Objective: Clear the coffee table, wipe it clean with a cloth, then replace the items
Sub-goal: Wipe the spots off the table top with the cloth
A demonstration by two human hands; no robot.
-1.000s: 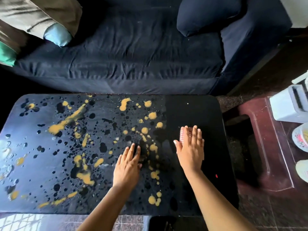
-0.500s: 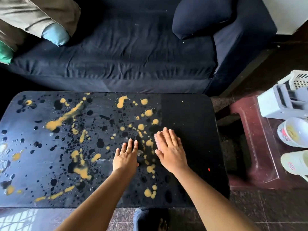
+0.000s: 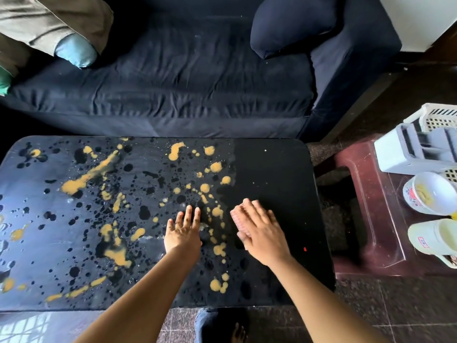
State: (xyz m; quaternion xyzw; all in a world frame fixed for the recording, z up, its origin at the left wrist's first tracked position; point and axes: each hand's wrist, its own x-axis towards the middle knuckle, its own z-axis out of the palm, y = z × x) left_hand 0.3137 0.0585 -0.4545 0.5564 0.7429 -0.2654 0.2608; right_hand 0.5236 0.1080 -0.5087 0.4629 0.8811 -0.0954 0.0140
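A black coffee table (image 3: 274, 169) fills the lower frame, its left and middle spattered with yellow blobs (image 3: 84, 178) and dark droplets. The right part looks plain black. My right hand (image 3: 259, 229) lies flat with straight fingers, pressing a small pink cloth (image 3: 237, 217) onto the table at the edge of the spattered area. Only the cloth's left edge shows under the fingers. My left hand (image 3: 184, 230) rests flat on the table just left of it, fingers spread, holding nothing.
A dark blue sofa (image 3: 173, 78) stands behind the table. At the right, a maroon stool (image 3: 366, 214) carries a grey holder (image 3: 415, 154), a white basket (image 3: 440, 117) and two white cups (image 3: 430, 193). My foot (image 3: 237, 332) shows below the table's front edge.
My right hand slid the cloth left from the table's right part to the edge of the spatter, then slightly back right. My left hand stayed flat in place.
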